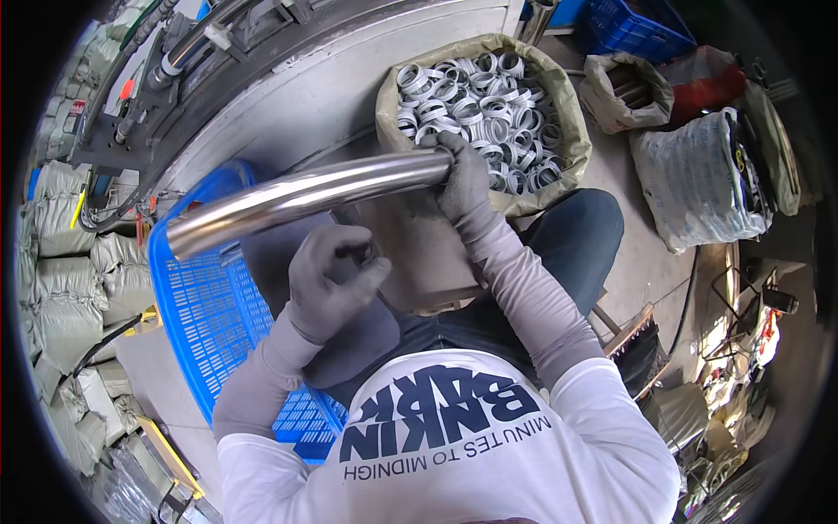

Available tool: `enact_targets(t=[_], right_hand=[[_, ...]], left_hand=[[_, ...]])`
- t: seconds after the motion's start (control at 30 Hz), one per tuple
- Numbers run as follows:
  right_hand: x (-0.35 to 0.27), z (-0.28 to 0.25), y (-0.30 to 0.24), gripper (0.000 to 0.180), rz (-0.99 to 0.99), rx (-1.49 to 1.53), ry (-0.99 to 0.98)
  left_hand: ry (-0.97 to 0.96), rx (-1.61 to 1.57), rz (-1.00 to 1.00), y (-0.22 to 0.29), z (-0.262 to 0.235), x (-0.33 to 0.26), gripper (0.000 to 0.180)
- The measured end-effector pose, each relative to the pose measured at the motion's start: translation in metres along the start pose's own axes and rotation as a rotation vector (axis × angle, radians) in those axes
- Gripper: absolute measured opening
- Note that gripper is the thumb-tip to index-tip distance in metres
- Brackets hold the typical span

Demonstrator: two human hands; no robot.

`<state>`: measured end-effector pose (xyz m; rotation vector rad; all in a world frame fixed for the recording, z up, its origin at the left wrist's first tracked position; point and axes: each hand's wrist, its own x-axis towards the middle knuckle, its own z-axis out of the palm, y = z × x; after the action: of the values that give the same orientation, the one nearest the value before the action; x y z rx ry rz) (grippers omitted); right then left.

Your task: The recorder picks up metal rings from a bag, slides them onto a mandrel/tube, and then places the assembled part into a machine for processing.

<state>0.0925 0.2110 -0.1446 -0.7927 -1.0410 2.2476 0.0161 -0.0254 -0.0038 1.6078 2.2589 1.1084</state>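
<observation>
A shiny metal tube [305,196] runs across in front of me, tilted so that its left end lies over the blue basket. My right hand [464,179], in a grey glove, is wrapped around the tube's right end. Just below the tube, apart from it, is my left hand [333,284], also gloved in grey. Its fingers are curled toward the thumb, and a small dark shape shows between them; what it is I cannot make out. Beyond my right hand stands an open woven sack [572,131] full of light grey rings [493,109].
The blue plastic basket [161,279] stands on my left. A machine [118,131] with metal rods is at the far left. Several filled sacks [65,284] are stacked along the left edge. At right are a white sack [690,175] and a blue crate [642,31].
</observation>
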Motion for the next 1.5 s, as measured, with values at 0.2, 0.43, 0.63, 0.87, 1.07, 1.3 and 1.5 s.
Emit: enact_targets(t=[0.2, 0.43, 0.63, 0.87, 1.07, 1.3, 1.5], right_hand=[[-0.007, 0.013, -0.010, 0.051, -0.217, -0.372, -0.109], [0.064, -0.070, -0.036, 0.042, -0.486, -1.062, 0.347], [0.076, -0.060, 0.009, 0.032, -0.458, -1.544, 0.236], [0.052, -0.041, -0.023, 0.027, -0.343, -1.173, 0.177], [0.014, -0.021, -0.044, 0.037, -0.453, -0.362, -0.286], [-0.027, 0.023, -0.066, 0.050, -0.374, -0.392, -0.353], [-0.023, 0.028, -0.050, 0.042, -0.897, -0.794, -0.288]], left_hand=[[0.559, -1.136, -0.191, -0.055, -0.004, 0.013, 0.049], [0.645, -0.566, -0.165, 0.047, -0.103, 0.086, 0.035], [-0.001, 0.412, -0.018, 0.002, -0.063, 0.054, 0.048], [-0.111, 0.557, -0.051, -0.034, -0.024, 0.033, 0.047], [-0.104, 0.543, -0.029, -0.035, -0.020, 0.036, 0.047], [-0.070, 0.527, -0.013, -0.033, -0.021, 0.036, 0.047], [-0.097, 0.549, -0.002, -0.027, -0.017, 0.036, 0.048]])
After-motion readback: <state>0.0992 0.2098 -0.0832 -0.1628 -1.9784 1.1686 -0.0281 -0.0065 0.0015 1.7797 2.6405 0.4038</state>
